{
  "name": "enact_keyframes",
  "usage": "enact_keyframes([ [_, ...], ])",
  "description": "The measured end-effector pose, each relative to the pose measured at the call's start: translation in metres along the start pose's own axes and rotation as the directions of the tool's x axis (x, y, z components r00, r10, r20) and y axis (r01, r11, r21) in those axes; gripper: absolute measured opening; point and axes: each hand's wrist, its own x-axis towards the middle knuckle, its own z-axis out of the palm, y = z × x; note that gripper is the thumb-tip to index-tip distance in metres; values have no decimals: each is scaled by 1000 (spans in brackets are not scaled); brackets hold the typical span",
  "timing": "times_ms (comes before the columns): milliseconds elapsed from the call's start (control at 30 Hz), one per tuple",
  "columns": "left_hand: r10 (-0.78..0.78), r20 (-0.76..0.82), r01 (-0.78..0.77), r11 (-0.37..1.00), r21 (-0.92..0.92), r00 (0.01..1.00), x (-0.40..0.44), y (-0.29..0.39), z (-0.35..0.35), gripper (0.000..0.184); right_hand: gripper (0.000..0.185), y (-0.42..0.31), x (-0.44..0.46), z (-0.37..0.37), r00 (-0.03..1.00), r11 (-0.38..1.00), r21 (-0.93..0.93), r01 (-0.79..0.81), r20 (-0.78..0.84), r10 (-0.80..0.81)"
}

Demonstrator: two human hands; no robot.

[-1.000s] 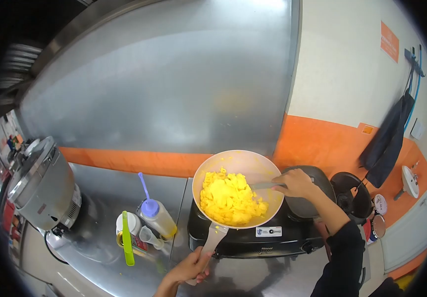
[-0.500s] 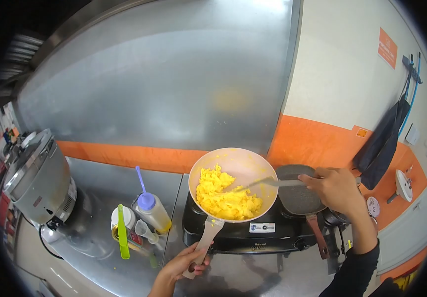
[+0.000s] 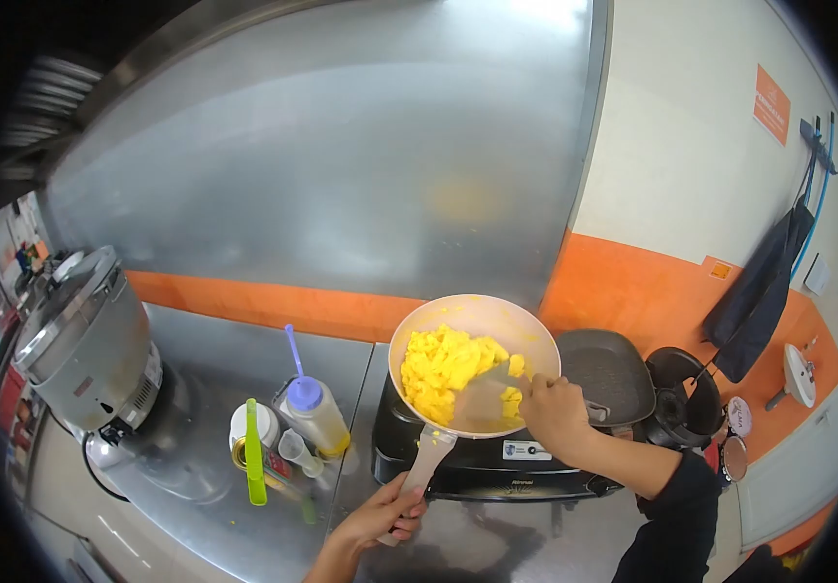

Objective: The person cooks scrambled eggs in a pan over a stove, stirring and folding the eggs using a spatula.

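Observation:
My left hand (image 3: pixel 382 512) is closed around the pale handle of a frying pan (image 3: pixel 521 330), whose inside is light pink. Yellow scrambled eggs (image 3: pixel 441 364) are heaped in the pan's left part, with smaller pieces to the right. In my right hand (image 3: pixel 557 418), at the pan's right rim, is a grey spatula (image 3: pixel 479 398). Its flat blade lies low in the pan against the eggs, and my fingers hide most of its handle. Under the pan sits a black gas stove (image 3: pixel 468 476).
A dark square grill pan (image 3: pixel 609 374) occupies the right burner, beside a black pot (image 3: pixel 696 389). On the steel counter to the left stand a squeeze bottle (image 3: pixel 314 413) with a purple cap, a jar (image 3: pixel 268 428) behind a green utensil (image 3: pixel 256 457), and a large rice cooker (image 3: pixel 93 340).
My right hand has come down and left, bringing the spatula from a raised angle to low in the pan. Eggs are pushed apart on the right. The view has shifted slightly.

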Motion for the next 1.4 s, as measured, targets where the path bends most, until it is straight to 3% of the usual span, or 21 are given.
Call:
enact_keyframes([
  [100, -11, -5, 11, 1000, 14, 1000, 1, -5, -3, 20, 19, 26, 3, 19, 991, 995, 95, -39, -124, 51],
  [133, -11, -11, 12, 1000, 16, 1000, 2, -4, -4, 21, 24, 39, -2, 6, 997, 994, 88, -59, -48, 63],
  [233, -22, 18, 23, 999, -38, 1000, 2, -1, -2, 22, 25, 61, -24, -45, 994, 988, 107, -110, -16, 112],
  [300, -13, 2, 13, 1000, -8, 1000, 2, -3, -3, 23, 26, 72, -25, -68, 968, 966, 90, -243, 93, 234],
  [367, -9, -7, 9, 1000, 19, 1000, 3, -4, -1, 23, 27, 83, -10, -53, 977, 973, 82, -215, 25, 214],
  [500, -16, -55, 22, 995, 96, 998, 4, -6, -3, 28, 18, 92, 49, 14, 963, 963, 122, -241, 151, 222],
  [567, -26, -62, 33, 993, 111, 998, 5, -5, -3, 30, 20, 112, 87, 80, 973, 969, 223, -104, 224, 53],
  [600, -39, -58, 48, 986, 162, 998, 5, -2, -2, 30, 20, 117, 106, 85, 974, 970, 225, -98, 221, 47],
  [667, -51, -62, 63, 976, 210, 997, 3, 4, 0, 31, 26, 128, 148, 87, 885, 777, 619, -115, 419, -202],
  [700, -64, -63, 79, 958, 277, 996, 3, 8, 2, 31, 26, 126, 171, 96, 886, 778, 620, -101, 411, -212],
  [767, -71, -78, 93, 939, 333, 994, 6, 8, -3, 32, 32, 116, 211, 116, 724, 634, 731, -252, 577, -378],
  [800, -71, -52, 85, 930, 357, 996, 8, 5, -7, 32, 32, 107, 225, 116, 722, 634, 736, -239, 571, -390],
  [867, -76, -37, 84, 925, 371, 996, 9, 0, -11, 33, 36, 84, 248, 114, 506, 534, 748, -396, 662, -553],
  [1000, -63, -61, 80, 939, 336, 996, 7, -3, -9, 34, 39, 82, 252, 102, 366, 521, 766, -376, 640, -676],
  [1200, -23, -99, 46, 972, 232, 995, 0, 6, 8, 33, 40, 125, 177, 77, 373, 404, 817, -413, 556, -743],
  [1267, -37, -94, 55, 980, 191, 995, -3, 6, 9, 32, 43, 141, 149, 78, 473, 506, 821, -263, 567, -674],
  [1300, -31, -88, 45, 986, 163, 996, -2, 2, 6, 33, 43, 151, 132, 79, 475, 506, 820, -268, 569, -671],
  [1367, -21, -81, 32, 990, 135, 996, 1, -1, 2, 35, 47, 172, 99, 71, 732, 400, 899, 177, 151, -665],
  [1400, -23, -76, 31, 995, 94, 997, 1, -1, 0, 35, 47, 178, 84, 57, 733, 402, 898, 178, 151, -663],
])
